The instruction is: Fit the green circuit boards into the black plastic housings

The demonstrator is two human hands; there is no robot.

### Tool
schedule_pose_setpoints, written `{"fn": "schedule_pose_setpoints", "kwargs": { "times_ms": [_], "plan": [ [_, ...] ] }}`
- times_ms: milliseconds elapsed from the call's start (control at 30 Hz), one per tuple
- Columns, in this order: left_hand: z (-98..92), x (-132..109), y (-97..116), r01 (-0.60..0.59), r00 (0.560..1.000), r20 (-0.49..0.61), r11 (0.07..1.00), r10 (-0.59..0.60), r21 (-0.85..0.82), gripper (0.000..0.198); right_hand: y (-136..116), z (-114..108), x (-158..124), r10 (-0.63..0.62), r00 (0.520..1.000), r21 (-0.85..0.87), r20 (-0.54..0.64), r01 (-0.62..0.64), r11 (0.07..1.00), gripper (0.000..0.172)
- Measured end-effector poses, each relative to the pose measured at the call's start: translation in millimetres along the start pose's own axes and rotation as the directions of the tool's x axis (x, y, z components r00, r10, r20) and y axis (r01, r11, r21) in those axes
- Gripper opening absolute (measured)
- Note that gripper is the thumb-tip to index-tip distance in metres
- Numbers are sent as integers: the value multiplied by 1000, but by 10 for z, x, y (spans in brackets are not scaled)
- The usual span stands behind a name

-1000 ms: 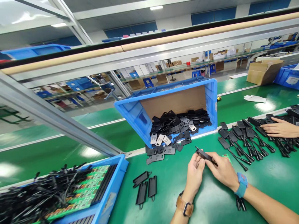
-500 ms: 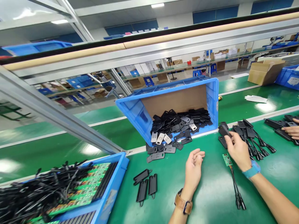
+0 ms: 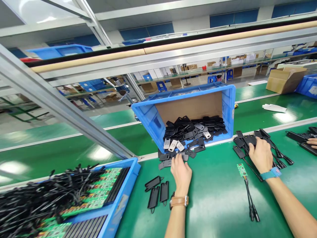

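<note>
My left hand (image 3: 181, 172) reaches to the flat black plates (image 3: 165, 164) spilled in front of a tipped blue bin (image 3: 184, 96). Its fingers are extended over the plates, their tips partly hidden among them. My right hand (image 3: 263, 155) lies over a pile of black cased cables (image 3: 239, 152), thumb and fingers apart at the casings. Whether it still touches one casing is hard to see. A bare green circuit board (image 3: 242, 170) with two black connector leads (image 3: 250, 200) lies on the green bench between my hands. Three black tray-shaped housings (image 3: 153, 197) lie left of my left hand.
At lower left, a blue crate (image 3: 123, 195) holds circuit boards, tangled black cables and rows of black housings. A metal post (image 3: 81, 112) slants up behind it. Another person's hand (image 3: 313, 142) is at the right edge. A white glove (image 3: 274, 108) lies farther back.
My left hand has moved left and forward to the loose plates. My right hand, which held a black casing, has shifted away to the cased cable pile. The view has shifted slightly.
</note>
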State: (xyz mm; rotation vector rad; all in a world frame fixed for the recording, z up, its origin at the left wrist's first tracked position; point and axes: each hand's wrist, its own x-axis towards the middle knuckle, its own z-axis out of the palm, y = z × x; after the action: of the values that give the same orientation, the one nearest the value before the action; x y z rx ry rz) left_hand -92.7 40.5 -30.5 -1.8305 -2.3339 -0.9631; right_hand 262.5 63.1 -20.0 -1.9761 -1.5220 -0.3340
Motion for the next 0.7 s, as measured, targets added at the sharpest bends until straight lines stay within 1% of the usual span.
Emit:
{"fn": "schedule_pose_setpoints", "kwargs": {
  "times_ms": [67,133,200,267,367,433,533,700],
  "plan": [
    [15,23,-48,-14,1000,20,999,13,44,49,-48,-14,-5,-47,999,30,14,46,998,50],
    [45,26,-53,-50,998,37,996,47,75,48,-115,-5,-35,-124,991,47,53,121,992,54],
    [80,21,-35,-84,996,51,992,79,89,47,-190,36,-85,-198,973,26,115,196,980,60],
    [111,22,-18,-100,994,52,991,95,91,47,-248,101,-132,-215,957,-17,194,223,975,66],
    [145,44,-15,-96,995,30,991,94,91,47,-264,198,-141,-142,949,-72,283,168,983,72],
    [160,69,-19,-95,995,12,991,95,96,47,-217,238,-98,-86,948,-96,306,121,988,72],
    [169,99,-15,-101,995,-1,990,102,97,48,-79,254,5,-22,950,-128,312,65,990,71],
    [158,134,6,-105,994,-14,991,106,82,50,245,210,167,91,938,-160,333,-39,986,70]
  ]
}}
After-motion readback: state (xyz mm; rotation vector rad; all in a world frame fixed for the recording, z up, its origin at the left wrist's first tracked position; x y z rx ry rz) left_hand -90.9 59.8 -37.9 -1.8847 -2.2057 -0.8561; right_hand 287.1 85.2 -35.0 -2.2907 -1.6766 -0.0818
